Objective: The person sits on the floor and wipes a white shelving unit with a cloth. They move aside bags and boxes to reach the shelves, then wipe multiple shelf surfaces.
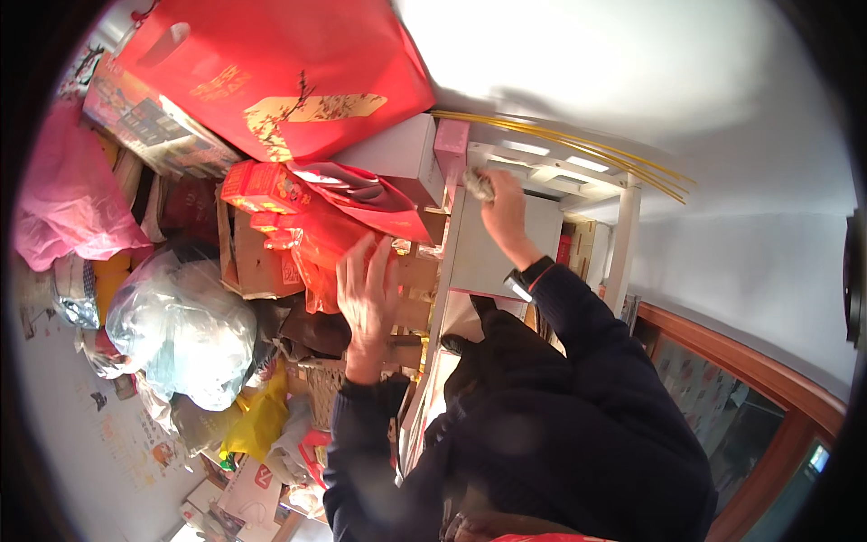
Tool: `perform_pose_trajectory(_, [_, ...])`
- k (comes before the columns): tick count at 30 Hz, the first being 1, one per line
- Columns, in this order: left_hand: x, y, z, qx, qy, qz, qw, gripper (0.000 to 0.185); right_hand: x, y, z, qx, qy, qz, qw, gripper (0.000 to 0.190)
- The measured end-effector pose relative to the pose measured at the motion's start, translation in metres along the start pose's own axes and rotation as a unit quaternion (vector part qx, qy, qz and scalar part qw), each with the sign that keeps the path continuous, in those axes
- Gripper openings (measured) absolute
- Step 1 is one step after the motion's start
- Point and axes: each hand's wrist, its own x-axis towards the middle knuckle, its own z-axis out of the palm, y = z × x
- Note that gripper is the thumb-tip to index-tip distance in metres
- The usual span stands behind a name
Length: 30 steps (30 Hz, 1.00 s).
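Observation:
My right hand [504,213] grips a crumpled grey cloth [479,185] beside a pink box [451,146], above a pale cabinet panel [504,244]. A dark watch is on that wrist. My left hand [368,295] lies with its fingers apart against a red plastic bag [339,240]; its fingertips overlap the bag, and whether they press on it cannot be told. Small red printed boxes [261,188] and a folded red paper bag [372,203] are just beyond. A large red gift bag [325,61] with a blossom print stands behind them, beside a white box [413,152].
Clear plastic bags [183,325], a pink bag [74,196], a yellow bag [261,417] and an open cardboard box [254,257] crowd the left. Thin yellow rods [562,135] lie over a white slatted frame [626,237]. A wood-framed glass door or window [738,359] is at right.

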Motion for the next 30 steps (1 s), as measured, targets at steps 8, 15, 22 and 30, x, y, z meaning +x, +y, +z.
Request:
perform_pose_trajectory(8, [-0.098, 0.007, 0.012, -0.152, -0.143, -0.081, 0.975, 0.03, 0.057, 0.068, 0.045, -0.218, 0.008, -0.129, 0.967, 0.033])
perform_pose_trajectory(15, [-0.147, 0.0, 0.015, -0.15, -0.285, -0.064, 0.944, 0.022, 0.018, 0.133, -0.042, -0.368, 0.026, -0.224, 0.902, 0.044])
perform_pose_trajectory(22, [-0.165, 0.001, 0.006, -0.155, -0.315, -0.079, 0.933, 0.02, -0.014, 0.197, -0.153, -0.528, -0.01, 0.032, 0.849, 0.04])
perform_pose_trajectory(30, [-0.191, 0.006, 0.002, -0.174, -0.338, -0.082, 0.921, 0.014, -0.014, 0.188, -0.139, -0.601, 0.053, 0.039, 0.797, 0.006])
